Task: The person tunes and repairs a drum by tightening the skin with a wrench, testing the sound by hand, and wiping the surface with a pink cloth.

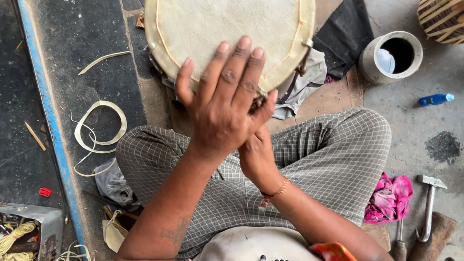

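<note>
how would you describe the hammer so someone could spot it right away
Start at the person's checked trouser knee on the right of the picture and find the pink cloth beside it. Just right of that cloth lies the hammer on the concrete, the only tool with a shiny metal head and shaft.

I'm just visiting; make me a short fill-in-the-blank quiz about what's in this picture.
1. The left hand lies spread on the pale skin of a round ____.
2. The hammer lies on the floor beside a ____ cloth.
3. The small bottle near the grey pot is ____.

Missing words: drum; pink; blue
</note>
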